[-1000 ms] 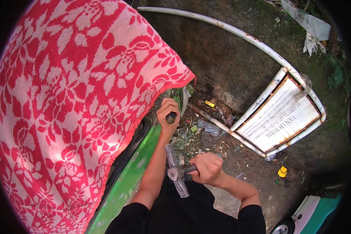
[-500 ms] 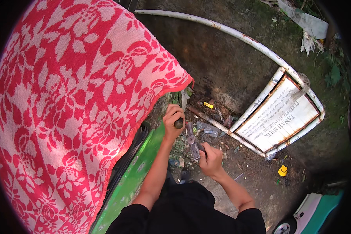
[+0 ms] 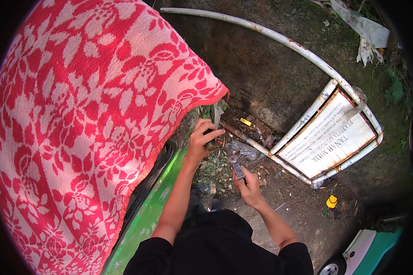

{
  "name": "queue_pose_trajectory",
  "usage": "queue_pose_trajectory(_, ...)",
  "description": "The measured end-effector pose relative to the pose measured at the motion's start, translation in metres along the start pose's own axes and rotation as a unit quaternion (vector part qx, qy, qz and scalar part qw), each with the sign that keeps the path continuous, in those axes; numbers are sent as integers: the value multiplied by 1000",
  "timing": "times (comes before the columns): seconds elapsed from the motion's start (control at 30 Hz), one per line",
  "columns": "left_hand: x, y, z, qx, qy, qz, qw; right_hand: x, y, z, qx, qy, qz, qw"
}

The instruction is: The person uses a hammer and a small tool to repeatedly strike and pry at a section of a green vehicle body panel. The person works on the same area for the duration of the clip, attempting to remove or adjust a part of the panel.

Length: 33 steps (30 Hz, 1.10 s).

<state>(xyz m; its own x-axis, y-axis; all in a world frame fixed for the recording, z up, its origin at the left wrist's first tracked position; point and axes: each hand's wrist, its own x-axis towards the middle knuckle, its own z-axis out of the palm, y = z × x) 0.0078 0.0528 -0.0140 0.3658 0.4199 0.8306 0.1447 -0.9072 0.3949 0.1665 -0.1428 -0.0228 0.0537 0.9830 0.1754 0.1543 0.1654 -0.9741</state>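
Observation:
My left hand [image 3: 203, 138] is curled round a dark, round-ended handle [image 3: 210, 146], one finger stretched to the right. What the handle belongs to is hidden. To its right, my right hand [image 3: 249, 187] grips a grey metal hand tool [image 3: 236, 165] with a round pivot, rather like pliers; its exact kind is unclear. The tool's head points up and left, away from my palm. Both hands hang above littered ground, beside a crumpled clear plastic bag [image 3: 248, 151]. I cannot tell whether the handle and the tool are joined.
A red and pink floral cloth [image 3: 92, 114] covers the left side, above a green panel [image 3: 144, 208]. On the right lies a white tubular frame [image 3: 303, 50] with a rusty-edged sign [image 3: 328, 137]. Yellow scraps [image 3: 332, 200] dot the ground. A vehicle [image 3: 367, 252] stands lower right.
My right hand and the metal tool have shifted slightly down and right, and the tool has turned. One finger of my left hand has straightened; the dark handle is less exposed.

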Motion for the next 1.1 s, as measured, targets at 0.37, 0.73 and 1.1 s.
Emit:
queue_pose_trajectory(0.37, -12, -11, 13, 7, 59, 35, 998, 2, -10, -19, -268, -124, -225, 929)
queue_pose_trajectory(0.73, -12, -13, 11, -2, 70, 31, 997, 37, 5, -27, -423, -171, -340, 822)
queue_pose_trajectory(1.1, -11, -18, 3, -22, 32, 28, 999, 37, -9, -32, -409, -149, -362, 824)
